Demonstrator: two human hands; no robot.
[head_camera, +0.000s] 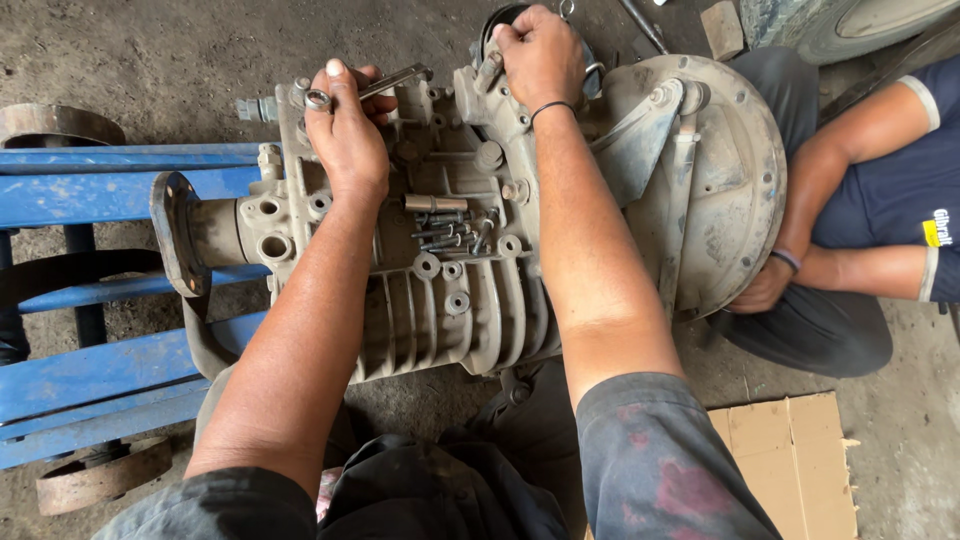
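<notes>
Cardboard sheet (790, 455) by the near right knee, then gearbox (470, 250) lying across blue steel frame (100, 190), loose bolts (450, 232) on its top, left hand (345, 135) fingers curled around wrench (385, 82) at far edge, right hand (540, 55) pressing closed fingers on the far rim.

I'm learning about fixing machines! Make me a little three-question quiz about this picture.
1. True or false: the left hand holds a metal wrench.
2. What lies loose in the hollow on top of the grey gearbox?
A. bolts
B. coins
C. keys
3. Fill in: the right hand rests on the gearbox's far edge, and another person's hand touches the round ____ housing.

Key
1. True.
2. A: the bolts sit in a small pile.
3. Bell.
</notes>
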